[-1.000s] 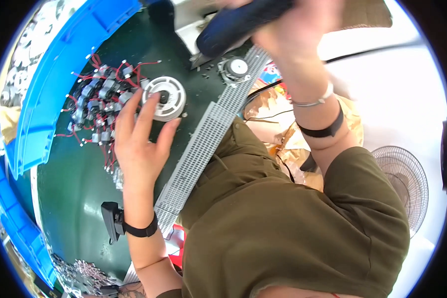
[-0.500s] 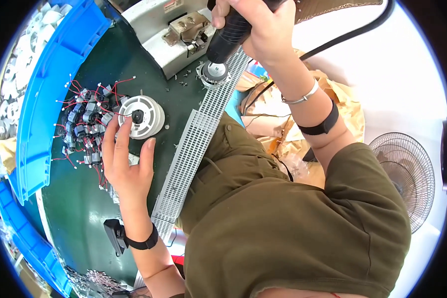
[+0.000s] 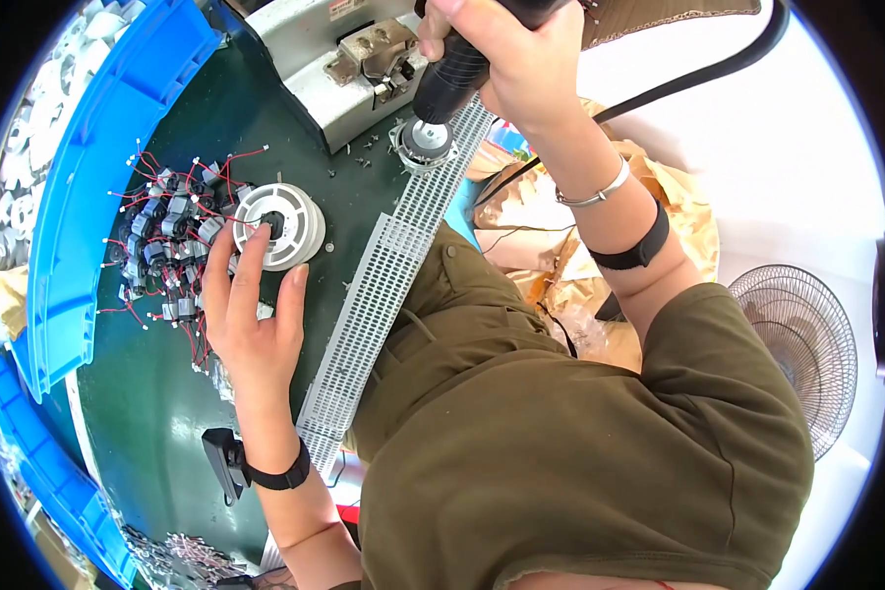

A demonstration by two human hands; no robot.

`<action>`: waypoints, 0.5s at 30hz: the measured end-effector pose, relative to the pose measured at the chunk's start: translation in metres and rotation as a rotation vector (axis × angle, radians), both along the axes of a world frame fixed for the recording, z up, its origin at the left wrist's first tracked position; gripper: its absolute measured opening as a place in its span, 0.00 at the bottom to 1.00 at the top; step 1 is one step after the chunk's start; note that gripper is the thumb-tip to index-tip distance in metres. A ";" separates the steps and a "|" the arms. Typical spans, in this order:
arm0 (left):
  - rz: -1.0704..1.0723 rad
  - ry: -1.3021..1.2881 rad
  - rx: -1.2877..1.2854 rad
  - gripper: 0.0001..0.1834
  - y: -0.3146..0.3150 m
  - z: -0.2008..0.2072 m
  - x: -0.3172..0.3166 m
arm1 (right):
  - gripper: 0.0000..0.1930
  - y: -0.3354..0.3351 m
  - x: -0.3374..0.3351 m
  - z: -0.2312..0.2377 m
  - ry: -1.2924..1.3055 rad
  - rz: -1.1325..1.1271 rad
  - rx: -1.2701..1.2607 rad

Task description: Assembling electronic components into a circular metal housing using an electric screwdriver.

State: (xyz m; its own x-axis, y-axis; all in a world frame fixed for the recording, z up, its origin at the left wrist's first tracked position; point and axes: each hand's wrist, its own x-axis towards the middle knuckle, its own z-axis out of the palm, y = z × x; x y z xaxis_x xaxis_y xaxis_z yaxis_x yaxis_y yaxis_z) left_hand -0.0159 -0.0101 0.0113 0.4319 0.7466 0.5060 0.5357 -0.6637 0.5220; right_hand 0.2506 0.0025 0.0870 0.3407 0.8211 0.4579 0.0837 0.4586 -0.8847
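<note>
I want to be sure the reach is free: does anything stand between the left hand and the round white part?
Nothing visible: the left hand has a fingertip over the round white part, apparently touching it. The heap of wired parts lies to its left, not between.

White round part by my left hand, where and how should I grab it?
Best to pinch the white round part by its outer rim with your left hand, probably coming from the picture's lower right: its side wall is exposed there, while wired parts crowd its left.
</note>
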 end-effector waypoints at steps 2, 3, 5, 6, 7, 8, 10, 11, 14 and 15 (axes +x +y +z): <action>-0.001 -0.001 -0.007 0.21 -0.001 0.000 0.000 | 0.12 0.005 0.005 -0.009 -0.091 0.059 0.171; -0.002 0.000 -0.013 0.21 -0.001 0.000 0.000 | 0.11 0.006 0.006 -0.011 -0.181 0.117 0.342; 0.004 0.004 -0.001 0.20 0.000 -0.002 0.002 | 0.11 0.001 0.002 -0.002 -0.097 0.054 0.166; 0.007 0.009 0.011 0.19 0.001 -0.002 0.002 | 0.11 -0.001 -0.002 0.002 -0.013 -0.011 -0.010; 0.006 0.010 0.010 0.19 0.001 -0.003 0.002 | 0.11 -0.003 -0.003 0.001 -0.013 -0.012 -0.011; 0.010 0.011 0.011 0.19 0.001 -0.002 0.002 | 0.11 -0.005 -0.004 -0.001 0.009 -0.013 0.003; 0.015 0.014 0.012 0.19 0.001 -0.002 0.002 | 0.12 -0.007 -0.004 -0.003 0.053 -0.017 0.031; 0.013 0.017 0.015 0.19 0.001 -0.001 0.003 | 0.12 -0.006 -0.004 -0.002 0.054 -0.016 0.031; 0.020 0.023 0.019 0.19 0.001 -0.002 0.003 | 0.12 -0.003 -0.004 0.000 0.062 0.023 0.029; 0.028 0.024 0.020 0.19 0.001 -0.003 0.003 | 0.12 -0.003 -0.004 0.000 0.056 0.001 0.025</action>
